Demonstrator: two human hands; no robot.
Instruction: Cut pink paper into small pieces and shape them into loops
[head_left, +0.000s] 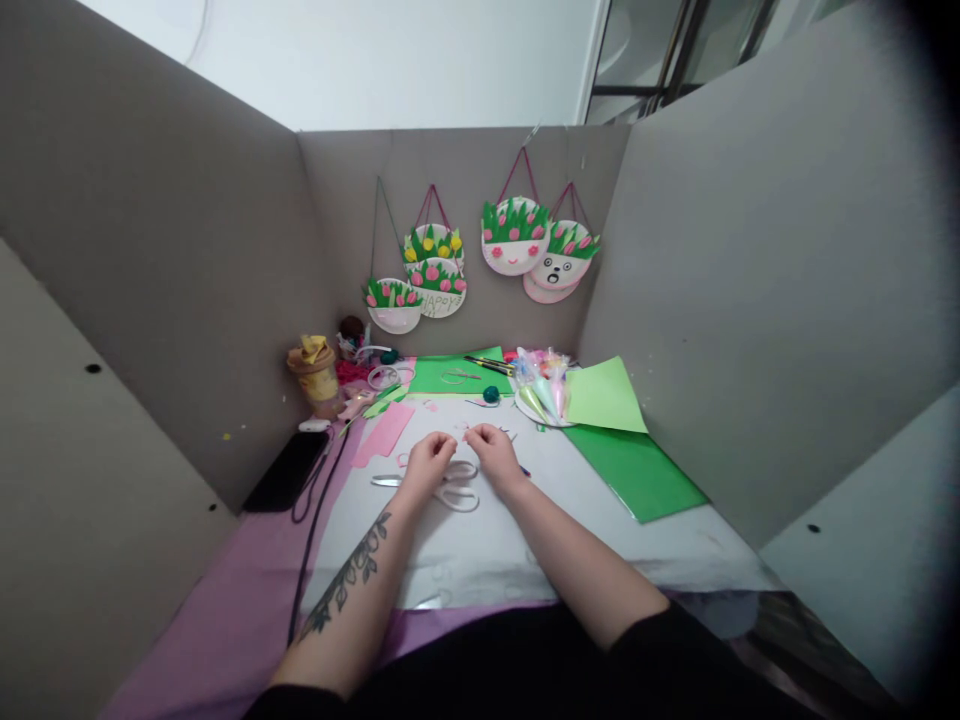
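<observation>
Near the middle of the white table covering, my left hand is closed, fingertips pinched together. My right hand is closed too, its fingertips a short gap from the left ones. What either hand holds, if anything, is too small to make out. White-handled scissors lie beneath and between my hands, blades pointing left. Left of my left hand lies a pink paper piece. Tiny pink scraps are near my fingertips. A dark green ball rests beyond my hands.
Green sheets and piping bags on a plate are at the right. A cup and black phone stand and lie at the left. Decorated paper plates hang on the grey back panel. Grey panels rise on both sides.
</observation>
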